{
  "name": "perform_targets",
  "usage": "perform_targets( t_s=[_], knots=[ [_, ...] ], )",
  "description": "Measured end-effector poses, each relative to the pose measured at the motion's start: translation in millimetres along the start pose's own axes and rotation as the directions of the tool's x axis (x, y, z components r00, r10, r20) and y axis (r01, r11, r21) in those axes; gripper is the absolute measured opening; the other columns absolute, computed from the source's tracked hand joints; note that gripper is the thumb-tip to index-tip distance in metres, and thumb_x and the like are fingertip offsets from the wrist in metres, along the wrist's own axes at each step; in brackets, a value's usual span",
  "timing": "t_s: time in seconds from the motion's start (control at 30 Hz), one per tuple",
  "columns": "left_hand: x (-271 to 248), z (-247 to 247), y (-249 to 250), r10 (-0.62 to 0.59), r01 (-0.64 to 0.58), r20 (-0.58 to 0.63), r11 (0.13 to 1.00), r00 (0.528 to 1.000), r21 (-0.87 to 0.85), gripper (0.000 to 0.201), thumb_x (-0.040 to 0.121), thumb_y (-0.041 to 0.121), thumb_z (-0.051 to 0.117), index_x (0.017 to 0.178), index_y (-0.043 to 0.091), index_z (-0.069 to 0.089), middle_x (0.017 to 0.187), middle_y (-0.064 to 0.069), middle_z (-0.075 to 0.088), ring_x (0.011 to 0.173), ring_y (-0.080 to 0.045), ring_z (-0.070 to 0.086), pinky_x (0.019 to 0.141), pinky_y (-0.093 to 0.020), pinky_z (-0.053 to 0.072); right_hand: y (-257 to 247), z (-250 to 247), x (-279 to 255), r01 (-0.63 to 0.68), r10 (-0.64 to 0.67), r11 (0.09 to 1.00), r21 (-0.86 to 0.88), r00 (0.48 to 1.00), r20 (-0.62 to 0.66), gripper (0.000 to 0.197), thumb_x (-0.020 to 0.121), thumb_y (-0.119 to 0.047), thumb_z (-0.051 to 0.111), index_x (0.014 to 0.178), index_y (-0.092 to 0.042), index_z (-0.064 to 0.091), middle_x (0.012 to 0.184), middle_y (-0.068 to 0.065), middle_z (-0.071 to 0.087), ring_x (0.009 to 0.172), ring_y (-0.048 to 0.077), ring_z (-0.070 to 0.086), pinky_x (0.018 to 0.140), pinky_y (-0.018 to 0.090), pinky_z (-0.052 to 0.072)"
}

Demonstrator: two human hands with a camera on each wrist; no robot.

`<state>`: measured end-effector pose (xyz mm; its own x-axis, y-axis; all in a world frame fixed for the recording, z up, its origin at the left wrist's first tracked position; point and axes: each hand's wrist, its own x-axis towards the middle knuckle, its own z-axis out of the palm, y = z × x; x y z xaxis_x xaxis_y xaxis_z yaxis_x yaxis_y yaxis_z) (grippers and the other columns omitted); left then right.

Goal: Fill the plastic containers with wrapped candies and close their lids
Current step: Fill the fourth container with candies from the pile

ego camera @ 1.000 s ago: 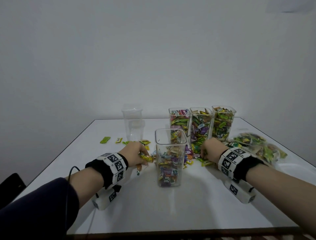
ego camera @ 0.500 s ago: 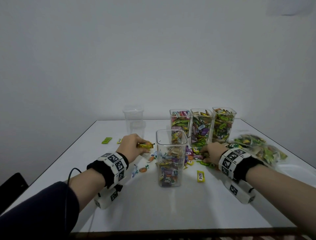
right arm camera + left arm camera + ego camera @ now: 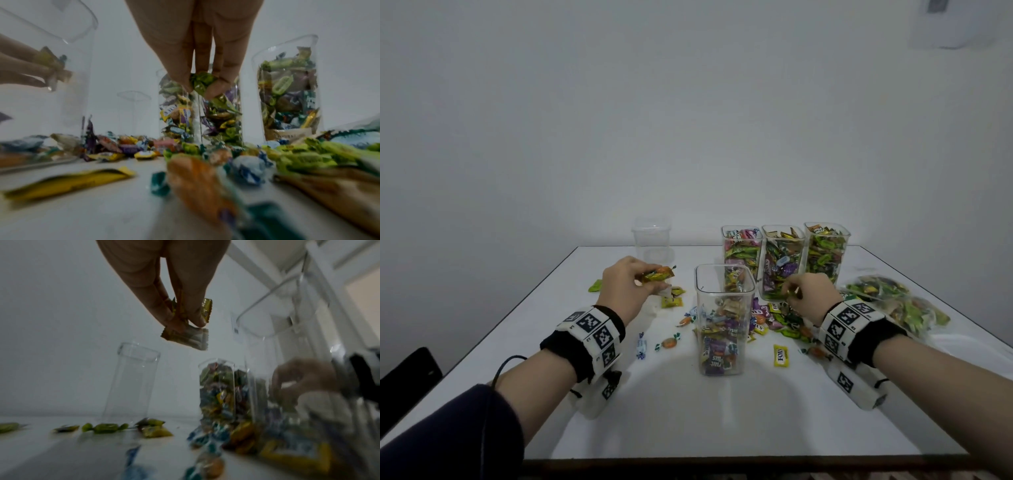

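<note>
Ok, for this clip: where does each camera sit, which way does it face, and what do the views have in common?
Head: worn on the head, looking forward and down over the table; both forearms, left hand and right hand show.
Left wrist: low, looking along the left hand's fingers, which pinch wrapped candies.
Right wrist: low over the loose candies, looking along the right hand's fingers, which pinch a green candy.
Shared: all three show the half-filled container; the right wrist view sees the left hand through it.
</note>
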<state>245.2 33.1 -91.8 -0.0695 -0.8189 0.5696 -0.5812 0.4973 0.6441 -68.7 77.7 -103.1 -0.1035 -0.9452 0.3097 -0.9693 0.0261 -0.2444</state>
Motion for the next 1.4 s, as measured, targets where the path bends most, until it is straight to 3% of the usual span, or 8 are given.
perform_targets(
  t_s=[0.23,0.5,0.63,0.87,1.0,1.2,1.3,1.4],
  knots=[
    [-9,-21,32,-0.022,-0.011,-0.123,0.964,0.992,-0.265,0.027,0.071,0.016,0.081,0.097,0.022,0.075,0.093,0.0,0.068,0.09,-0.014,0.066,0.088,-0.039,0.053,-10,-15,-14,0.117,-0.088,0.982,0.151,0.979,-0.186,0.015,0.084,-0.008,0.063,0.093,-0.019,0.069,0.089,-0.006,0.062,0.053,-0.004,0.046,0.049,0.004,0.034],
    [2,-10,89,0.078,-0.076,-0.011,0.919,0.997,-0.387,0.022,0.073,0.016,0.081,0.092,0.023,0.073,0.09,0.0,0.071,0.084,-0.014,0.069,0.083,-0.041,0.056,-38,-42,-31,0.193,-0.077,0.935,0.298,0.929,-0.361,0.013,0.081,-0.012,0.07,0.09,-0.022,0.071,0.078,-0.014,0.06,0.059,-0.007,0.046,0.059,-0.001,0.034],
    [1,6,96,0.092,-0.064,0.092,0.961,0.991,-0.269,0.032,0.075,0.027,0.079,0.103,0.014,0.073,0.088,0.0,0.07,0.085,-0.016,0.066,0.08,-0.026,0.052,-47,-53,-36,0.237,-0.081,0.905,0.354,0.912,-0.403,0.013,0.08,-0.011,0.071,0.088,-0.021,0.071,0.079,-0.016,0.06,0.072,-0.009,0.051,0.065,-0.002,0.035],
    [-7,13,95,0.071,-0.04,0.189,0.985,0.979,-0.167,0.037,0.079,0.036,0.074,0.108,0.013,0.073,0.088,0.003,0.071,0.078,-0.006,0.063,0.069,-0.013,0.045,-54,-63,-43,0.261,-0.057,0.856,0.446,0.906,-0.42,0.017,0.079,-0.013,0.072,0.084,-0.03,0.068,0.077,-0.023,0.06,0.078,-0.009,0.056,0.066,0.005,0.038],
    [-10,11,90,0.059,-0.035,0.216,0.993,0.975,-0.113,0.045,0.076,0.044,0.074,0.115,0.022,0.068,0.101,0.009,0.063,0.092,-0.004,0.052,0.064,-0.007,0.035,-61,-71,-43,0.294,-0.035,0.801,0.521,0.893,-0.449,0.015,0.079,-0.015,0.072,0.084,-0.029,0.069,0.076,-0.02,0.062,0.07,-0.002,0.06,0.076,0.034,0.054],
    [-25,8,82,-0.087,0.174,0.27,0.932,0.959,-0.318,0.104,0.046,0.07,0.069,0.138,0.029,0.045,0.123,0.007,0.05,0.11,-0.01,0.049,0.085,-0.025,0.043,-82,-78,-42,0.381,-0.001,0.629,0.678,0.872,-0.489,0.02,0.079,-0.011,0.072,0.083,-0.03,0.069,0.084,-0.006,0.07,0.081,0.015,0.067,0.079,0.045,0.056],
    [-35,13,76,-0.156,0.299,0.362,0.875,0.919,-0.381,0.119,0.041,0.062,0.077,0.145,0.029,0.032,0.13,0.005,0.044,0.118,-0.016,0.049,0.088,-0.027,0.047,-96,-68,-42,0.391,0.01,0.609,0.69,0.866,-0.5,0.022,0.079,-0.01,0.072,0.084,-0.031,0.068,0.086,-0.008,0.07,0.081,0.011,0.066,0.08,0.042,0.056],
    [-42,21,69,-0.14,0.316,0.408,0.858,0.902,-0.405,0.105,0.057,0.04,0.085,0.146,0.029,0.03,0.128,0.006,0.044,0.112,-0.012,0.049,0.068,-0.008,0.044,-111,-54,-42,0.417,-0.01,0.648,0.637,0.841,-0.54,0.026,0.078,-0.01,0.072,0.083,-0.035,0.065,0.092,-0.009,0.064,0.084,0.005,0.061,0.077,0.037,0.056]
  ],
)
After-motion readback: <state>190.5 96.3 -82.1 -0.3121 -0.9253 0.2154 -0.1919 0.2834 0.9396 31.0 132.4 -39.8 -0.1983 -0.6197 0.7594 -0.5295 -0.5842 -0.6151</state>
